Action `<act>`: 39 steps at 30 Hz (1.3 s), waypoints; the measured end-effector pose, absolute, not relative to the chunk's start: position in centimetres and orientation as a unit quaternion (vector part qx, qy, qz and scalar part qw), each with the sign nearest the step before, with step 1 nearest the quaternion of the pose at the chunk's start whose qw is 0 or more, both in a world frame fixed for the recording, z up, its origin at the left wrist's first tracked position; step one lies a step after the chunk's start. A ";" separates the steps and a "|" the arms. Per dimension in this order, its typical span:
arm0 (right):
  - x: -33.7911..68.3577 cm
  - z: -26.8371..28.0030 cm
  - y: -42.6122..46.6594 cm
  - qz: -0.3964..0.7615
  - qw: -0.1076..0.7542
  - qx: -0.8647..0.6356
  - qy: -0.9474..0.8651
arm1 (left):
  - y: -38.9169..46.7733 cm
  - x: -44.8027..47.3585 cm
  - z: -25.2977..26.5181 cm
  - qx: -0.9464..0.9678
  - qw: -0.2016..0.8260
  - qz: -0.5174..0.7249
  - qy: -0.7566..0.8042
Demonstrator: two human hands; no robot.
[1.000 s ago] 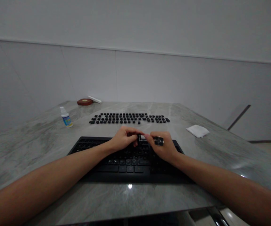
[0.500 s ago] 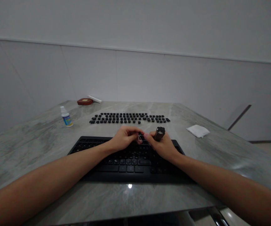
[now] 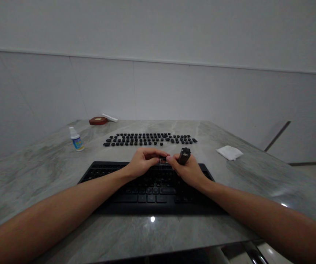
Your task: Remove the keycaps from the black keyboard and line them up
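Keycaps (image 3: 149,140) lie beyond the keyboard (image 3: 151,198) — bottle (image 3: 77,141) left, white pad (image 3: 229,152) right.

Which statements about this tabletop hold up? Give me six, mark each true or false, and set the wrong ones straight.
1. The left hand and right hand are close together over the black keyboard. True.
2. The white bottle lies on its side. False: the white bottle stands upright.
3. The right hand grips a dark handle. True.
4. The white pad lies left of the keyboard. False: the white pad lies to the right, farther from the person.
5. Small black keys lie in rows beyond the keyboard. True.
6. The reddish-brown case touches the right hand. False: the case lies near the table's far edge.
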State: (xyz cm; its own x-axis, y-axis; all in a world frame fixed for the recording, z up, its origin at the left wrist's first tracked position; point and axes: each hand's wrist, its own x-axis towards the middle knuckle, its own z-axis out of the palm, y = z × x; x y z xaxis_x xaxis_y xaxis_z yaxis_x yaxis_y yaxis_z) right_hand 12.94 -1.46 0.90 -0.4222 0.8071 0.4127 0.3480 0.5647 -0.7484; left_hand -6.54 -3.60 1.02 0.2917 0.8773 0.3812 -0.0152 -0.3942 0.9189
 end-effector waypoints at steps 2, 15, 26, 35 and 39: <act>13.0 0.9 -1.4 0.282 0.394 -0.370 -0.793 | -3.5 -6.4 1.0 0.674 0.434 0.493 0.339; 12.9 1.1 -1.3 0.231 0.367 -0.388 -0.814 | -2.8 -6.4 0.4 0.621 0.520 0.462 0.361; 13.0 0.8 -1.2 0.259 0.386 -0.368 -0.805 | -2.7 -6.2 0.4 0.576 0.575 0.463 0.351; 13.4 1.1 -1.1 0.319 0.496 -0.274 -0.760 | -2.7 -5.7 1.0 0.464 0.594 0.548 0.362; 13.7 1.5 -1.2 0.313 0.465 -0.248 -0.790 | -2.5 -5.7 1.2 0.435 0.591 0.568 0.372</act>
State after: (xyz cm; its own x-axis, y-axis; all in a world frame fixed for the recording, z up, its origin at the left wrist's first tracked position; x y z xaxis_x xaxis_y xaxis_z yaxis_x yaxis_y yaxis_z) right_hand 13.71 -1.22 1.49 -0.4441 0.6827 0.5802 0.1010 0.6816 -0.7247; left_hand -5.72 -2.48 1.23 0.0771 0.9956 0.0540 -0.3487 -0.0238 0.9369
